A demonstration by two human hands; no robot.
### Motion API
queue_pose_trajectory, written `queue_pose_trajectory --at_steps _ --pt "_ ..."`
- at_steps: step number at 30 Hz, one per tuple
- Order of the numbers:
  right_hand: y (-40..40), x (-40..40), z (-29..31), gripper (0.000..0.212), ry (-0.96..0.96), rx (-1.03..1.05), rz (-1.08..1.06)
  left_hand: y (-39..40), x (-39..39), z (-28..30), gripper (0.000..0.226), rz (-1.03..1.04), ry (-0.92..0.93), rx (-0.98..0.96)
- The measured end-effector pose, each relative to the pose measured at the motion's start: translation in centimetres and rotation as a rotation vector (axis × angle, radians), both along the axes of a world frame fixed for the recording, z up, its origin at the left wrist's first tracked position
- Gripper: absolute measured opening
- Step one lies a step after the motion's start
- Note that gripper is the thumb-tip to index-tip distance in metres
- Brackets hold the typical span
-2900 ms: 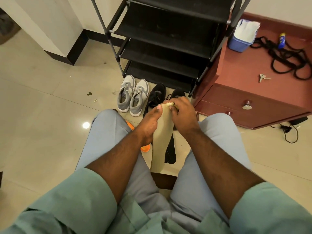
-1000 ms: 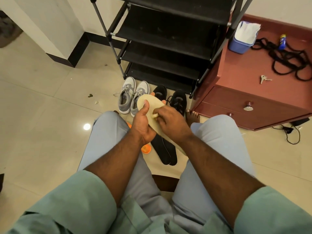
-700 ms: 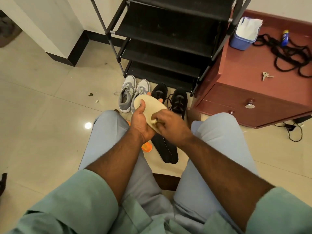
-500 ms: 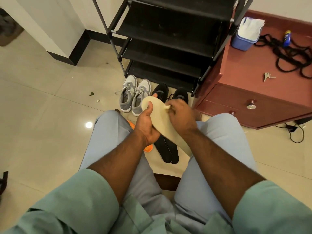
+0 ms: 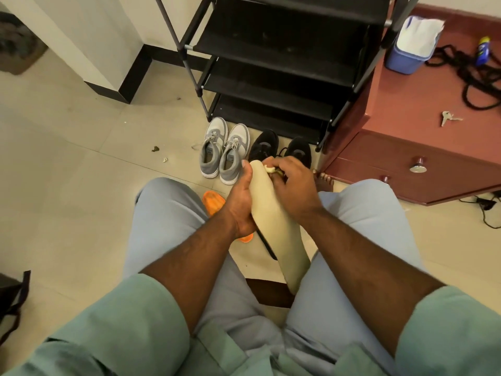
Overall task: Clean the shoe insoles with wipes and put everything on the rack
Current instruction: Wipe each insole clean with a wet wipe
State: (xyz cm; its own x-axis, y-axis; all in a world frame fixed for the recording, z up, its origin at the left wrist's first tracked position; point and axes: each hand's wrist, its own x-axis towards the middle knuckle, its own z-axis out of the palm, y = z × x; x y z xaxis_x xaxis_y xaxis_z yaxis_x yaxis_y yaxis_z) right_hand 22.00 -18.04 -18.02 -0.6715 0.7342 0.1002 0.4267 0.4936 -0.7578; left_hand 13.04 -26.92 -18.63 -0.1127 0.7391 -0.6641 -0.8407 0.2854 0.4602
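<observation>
Floor point(image 5: 67, 202): pale tiles under you; a grey pair of sneakers point(image 5: 223, 153) and a black pair of shoes point(image 5: 280, 149) stand side by side just before the rack; an orange item point(image 5: 214, 203) lies partly hidden by your left knee; small scraps point(image 5: 160, 154) lie to the left
Rack point(image 5: 273, 85): black shelves, standing on the floor
Cabinet point(image 5: 423, 109): you see a blue tub of wipes point(image 5: 409, 47), keys point(image 5: 448, 118), a black cord point(image 5: 471, 77) and a small blue bottle point(image 5: 483, 50) on top

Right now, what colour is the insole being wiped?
The insole is pale beige, almost cream, seen clearly in the head view.
</observation>
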Motion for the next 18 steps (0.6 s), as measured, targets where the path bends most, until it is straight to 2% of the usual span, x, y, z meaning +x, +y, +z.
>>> queue_pose_trajectory --at_steps 4,7,8,11,12,16,18 --pt "0.4 -0.5 0.6 0.02 0.093 0.073 -0.013 0.3 -1.2 -0.2 0.058 0.111 0.064 0.002" --pt "-0.3 -1.0 -0.2 0.021 -0.016 0.132 0.167 0.6 -0.8 -0.4 0.052 0.103 0.047 -0.028" --pt "-0.3 -1.1 -0.6 0.021 -0.036 0.13 0.161 0.7 -0.7 -0.7 0.052 0.072 0.062 -0.032" --pt "0.6 -1.2 -1.0 0.022 -0.013 0.025 -0.074 0.7 -0.5 -1.0 0.063 -0.057 0.116 -0.06" --pt "0.8 -1.2 -0.9 0.022 0.006 0.006 -0.093 0.8 -0.6 -1.1 0.065 -0.076 0.123 -0.07" --pt "0.2 -1.2 -0.7 0.024 0.043 -0.061 0.112 1.1 -1.0 -1.8 0.058 -0.032 0.12 -0.043" --pt "1.3 -1.6 -1.0 0.024 0.027 -0.155 -0.038 1.6 -1.0 -1.8 0.065 -0.073 0.134 -0.074"
